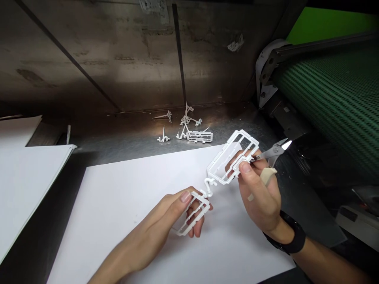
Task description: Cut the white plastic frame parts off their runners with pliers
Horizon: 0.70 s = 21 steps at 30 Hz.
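My left hand (pixel 166 221) grips a white plastic frame (pixel 197 216) between thumb and fingers. A second white plastic frame (pixel 219 161), with thin bars and a small raised rectangle, is pinched in my right hand (pixel 260 193). Between the two frames sits a curly white sprue (pixel 209 186); it touches or nearly touches both. Also lodged in my right hand is a pair of nippers (pixel 274 152), blades pointing up and outward, with part of the handles hidden by the fingers. Both hands are above a large white sheet (pixel 118 201).
Several cut sprues (pixel 163 136) and another white frame (pixel 199 136) lie on the metal table (pixel 133 130) beyond the sheet. A stack of white sheets (pixel 26 177) stands at left. A green mesh conveyor belt (pixel 334 86) runs along the right. A metal wall (pixel 133 59) closes the back.
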Available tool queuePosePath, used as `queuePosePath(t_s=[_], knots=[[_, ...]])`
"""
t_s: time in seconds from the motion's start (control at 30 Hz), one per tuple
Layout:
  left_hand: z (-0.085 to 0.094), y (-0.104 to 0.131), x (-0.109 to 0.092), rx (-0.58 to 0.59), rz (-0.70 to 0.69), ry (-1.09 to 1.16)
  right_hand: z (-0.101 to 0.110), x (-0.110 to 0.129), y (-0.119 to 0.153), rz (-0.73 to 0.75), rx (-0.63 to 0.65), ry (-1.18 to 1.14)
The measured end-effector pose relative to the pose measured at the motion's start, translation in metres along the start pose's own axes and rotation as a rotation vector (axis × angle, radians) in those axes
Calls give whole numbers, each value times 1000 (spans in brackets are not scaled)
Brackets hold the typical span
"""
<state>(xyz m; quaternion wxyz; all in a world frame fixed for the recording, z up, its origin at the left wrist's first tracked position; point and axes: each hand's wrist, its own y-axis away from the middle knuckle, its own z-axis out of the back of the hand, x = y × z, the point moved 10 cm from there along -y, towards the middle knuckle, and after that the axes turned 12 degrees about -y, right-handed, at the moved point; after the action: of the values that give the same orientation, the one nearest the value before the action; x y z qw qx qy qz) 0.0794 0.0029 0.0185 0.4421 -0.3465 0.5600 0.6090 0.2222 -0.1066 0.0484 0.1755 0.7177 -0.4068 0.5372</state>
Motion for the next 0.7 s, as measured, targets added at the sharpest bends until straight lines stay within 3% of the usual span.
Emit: queuePosePath(t_s=[0.27, 0.53, 0.6, 0.7], knots=[[-9, 1, 18, 93, 167, 180, -3, 3, 1, 32, 25, -14], [-30, 4, 16, 334, 85, 410, 3, -2, -5, 40, 38, 62], [-31, 5, 18, 308, 80, 419, 2, -5, -7, 31, 56, 51], [-25, 5, 30, 175, 154, 319, 0, -15, -8, -29, 81, 27]])
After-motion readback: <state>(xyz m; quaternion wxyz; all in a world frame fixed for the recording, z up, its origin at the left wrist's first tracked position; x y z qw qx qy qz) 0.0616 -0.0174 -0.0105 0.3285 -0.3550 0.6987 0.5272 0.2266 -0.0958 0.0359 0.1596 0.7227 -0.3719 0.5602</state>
